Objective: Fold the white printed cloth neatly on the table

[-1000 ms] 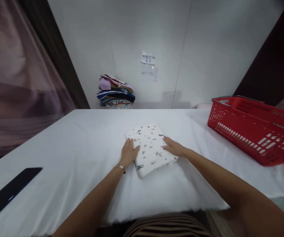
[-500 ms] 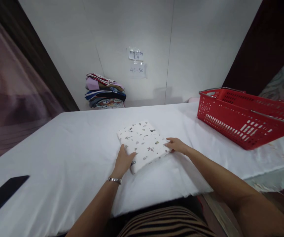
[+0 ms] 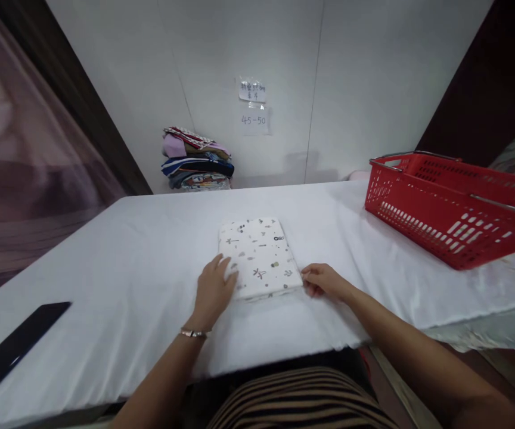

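Observation:
A folded white cloth with small dark prints [image 3: 258,256] lies flat in the middle of the white-covered table [image 3: 127,262]. My left hand [image 3: 213,288] rests at the cloth's near left corner, fingers stretched out and touching its edge. At the near right corner my right hand [image 3: 323,280] has its fingers curled in against the cloth's edge. Whether those fingers pinch the cloth is hard to tell.
A red plastic basket [image 3: 454,208] with metal handles stands at the table's right end. A stack of folded clothes [image 3: 196,159] sits against the back wall under two paper notes [image 3: 253,106]. A flat black object [image 3: 14,347] lies at the near left.
The folded cloth has turned from a slanted position to lie square to me. Both hands slid back from its top to its near corners.

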Available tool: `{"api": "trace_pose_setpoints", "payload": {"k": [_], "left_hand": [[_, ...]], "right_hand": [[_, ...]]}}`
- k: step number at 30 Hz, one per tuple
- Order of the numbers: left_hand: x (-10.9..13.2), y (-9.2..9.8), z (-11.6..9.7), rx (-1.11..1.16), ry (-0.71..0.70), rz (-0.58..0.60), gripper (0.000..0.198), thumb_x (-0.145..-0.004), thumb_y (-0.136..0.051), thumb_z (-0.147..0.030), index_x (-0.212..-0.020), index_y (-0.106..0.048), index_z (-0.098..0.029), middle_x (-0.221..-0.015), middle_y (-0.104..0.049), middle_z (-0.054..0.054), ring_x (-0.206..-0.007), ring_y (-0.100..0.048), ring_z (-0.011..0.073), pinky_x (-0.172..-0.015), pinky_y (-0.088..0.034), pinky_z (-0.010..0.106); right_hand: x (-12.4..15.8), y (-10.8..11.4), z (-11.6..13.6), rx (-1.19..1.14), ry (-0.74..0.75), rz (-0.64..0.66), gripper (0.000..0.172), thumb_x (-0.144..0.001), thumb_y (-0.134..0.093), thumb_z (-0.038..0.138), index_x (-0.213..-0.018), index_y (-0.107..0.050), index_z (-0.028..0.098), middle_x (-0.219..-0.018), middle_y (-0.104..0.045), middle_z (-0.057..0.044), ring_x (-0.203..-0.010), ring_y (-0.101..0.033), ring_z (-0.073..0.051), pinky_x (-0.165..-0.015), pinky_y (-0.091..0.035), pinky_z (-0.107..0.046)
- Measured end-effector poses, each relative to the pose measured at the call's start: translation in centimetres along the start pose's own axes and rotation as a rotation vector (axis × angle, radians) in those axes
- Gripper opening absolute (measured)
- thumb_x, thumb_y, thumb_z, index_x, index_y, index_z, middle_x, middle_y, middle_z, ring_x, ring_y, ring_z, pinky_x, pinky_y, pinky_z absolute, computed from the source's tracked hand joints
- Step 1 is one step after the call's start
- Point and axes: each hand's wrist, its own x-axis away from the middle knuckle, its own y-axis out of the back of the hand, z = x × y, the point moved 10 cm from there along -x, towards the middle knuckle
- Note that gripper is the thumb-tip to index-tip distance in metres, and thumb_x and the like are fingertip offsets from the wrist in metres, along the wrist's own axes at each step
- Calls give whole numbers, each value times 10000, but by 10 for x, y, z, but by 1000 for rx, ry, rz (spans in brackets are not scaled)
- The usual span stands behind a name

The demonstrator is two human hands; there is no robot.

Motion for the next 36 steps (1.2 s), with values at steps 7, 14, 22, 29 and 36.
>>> {"api": "trace_pose_setpoints", "payload": {"k": [7,14,22,29,36], "left_hand": [[27,-27,-120,115,-513,174,371,-810,-530,-326,-1170,-496,-245,-1311,-430,45,-1189,-370,218,-989,-302,392],[20,-43,-139,39,-557,229,317,-827,-474,-212,-1142,-497,-242,-1186,-502,47,-1054,-455,216,-864,-383,372],[23,-41,-141,-34,-561,239,284,-831,-427,-134,-1085,-511,-231,-1086,-540,35,-1009,-467,191,-832,-386,349],[29,-43,-145,-77,-611,208,203,-848,-441,-160,-1022,-525,-224,-1022,-549,30,-979,-471,189,-818,-377,348],[33,-41,-144,-63,-592,205,204,-846,-432,-146,-1014,-521,-219,-1030,-546,24,-961,-467,189,-833,-359,353]], "right_hand": [[15,-23,6,274,106,57,80,-730,-542,232,-768,-561,165,-537,-542,42,-369,-460,-64,-360,-345,-174],[11,-21,17,517,145,-52,122,-735,-561,290,-740,-563,168,-536,-565,30,-404,-483,-81,-426,-331,-190],[7,-22,16,574,126,-91,36,-680,-545,180,-680,-574,158,-485,-550,36,-423,-485,-88,-443,-307,-191],[5,-18,3,390,68,-74,43,-654,-563,196,-676,-539,167,-398,-483,66,-334,-437,-78,-364,-290,-180],[7,-22,-2,355,66,-19,52,-650,-479,133,-665,-508,174,-398,-435,80,-325,-415,-73,-344,-281,-176]]}}
